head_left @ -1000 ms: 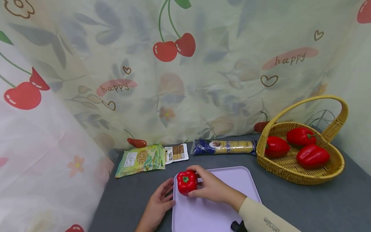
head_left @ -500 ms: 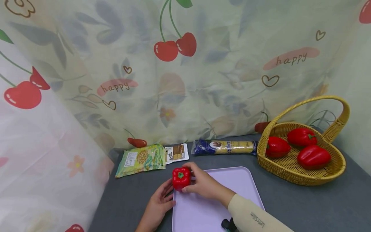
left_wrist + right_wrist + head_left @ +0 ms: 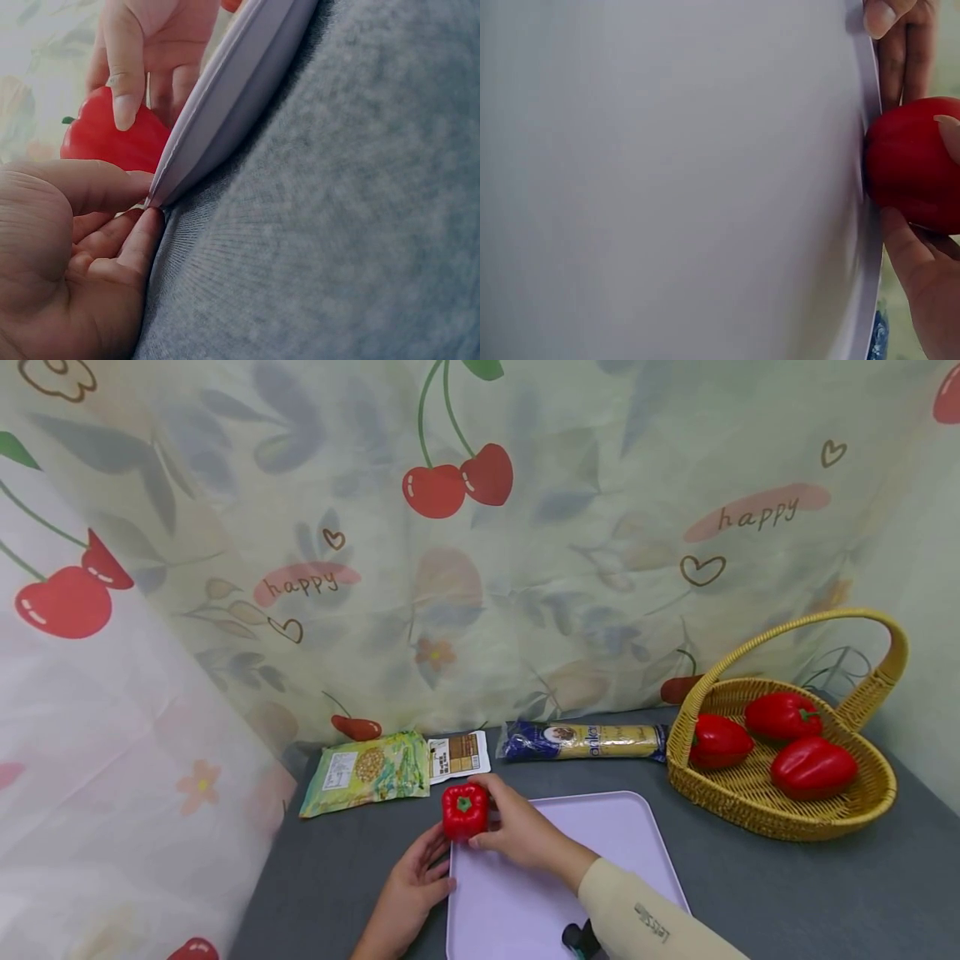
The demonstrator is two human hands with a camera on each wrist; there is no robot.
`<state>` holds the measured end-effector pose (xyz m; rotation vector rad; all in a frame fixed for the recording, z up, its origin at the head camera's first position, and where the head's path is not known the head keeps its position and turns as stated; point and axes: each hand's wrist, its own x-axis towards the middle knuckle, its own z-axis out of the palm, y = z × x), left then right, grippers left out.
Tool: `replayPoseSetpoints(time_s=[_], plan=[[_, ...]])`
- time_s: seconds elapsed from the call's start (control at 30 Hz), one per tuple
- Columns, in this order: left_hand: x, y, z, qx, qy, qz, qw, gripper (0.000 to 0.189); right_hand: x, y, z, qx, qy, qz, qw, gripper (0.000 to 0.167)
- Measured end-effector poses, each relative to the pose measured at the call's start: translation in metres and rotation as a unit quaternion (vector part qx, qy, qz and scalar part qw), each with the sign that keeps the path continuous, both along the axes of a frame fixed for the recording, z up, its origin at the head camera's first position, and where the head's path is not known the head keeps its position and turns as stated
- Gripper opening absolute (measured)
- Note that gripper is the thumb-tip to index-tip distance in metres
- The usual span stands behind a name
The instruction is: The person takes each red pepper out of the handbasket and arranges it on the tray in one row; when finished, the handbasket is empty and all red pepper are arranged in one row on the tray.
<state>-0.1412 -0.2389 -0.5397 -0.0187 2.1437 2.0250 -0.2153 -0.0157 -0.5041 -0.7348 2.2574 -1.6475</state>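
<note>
My right hand (image 3: 521, 835) grips a red bell pepper (image 3: 463, 812) by its side, with the green stem facing up. The pepper is at the far left corner of a pale purple tray (image 3: 517, 902). In the left wrist view, the thumb and fingers of my left hand (image 3: 82, 232) pinch the tray's rim (image 3: 202, 112), the thumb above and the fingers below. The same pepper (image 3: 919, 165) shows against the tray's edge in the right wrist view, the right fingers around it.
A wicker basket (image 3: 780, 827) at the right holds several red bell peppers. Along the back lie a green food packet (image 3: 367, 772), a small white-and-brown packet (image 3: 459, 756) and a blue-and-yellow packet (image 3: 585, 741). A black object (image 3: 579, 937) sits near the right sleeve.
My right hand has moved left and slightly away from me with the bell pepper, from over the tray to its far left corner. The left hand has stayed at the tray's left edge.
</note>
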Motion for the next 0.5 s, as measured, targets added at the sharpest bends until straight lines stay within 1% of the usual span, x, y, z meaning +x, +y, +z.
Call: replayPoseSetpoints(time_s=[0.3,0.5], plan=[[0.0004,0.0006,-0.0003,-0.005,-0.002,0.003,1.0,0.084,0.0003,0.0014,0.0011,0.012,0.012,-0.006,0.9998,0.087],[0.0012,0.0008,0.0,-0.002,0.002,0.002,1.0,0.084,0.0034,0.0059,0.0004,0.019,0.036,-0.005,0.9992,0.093]])
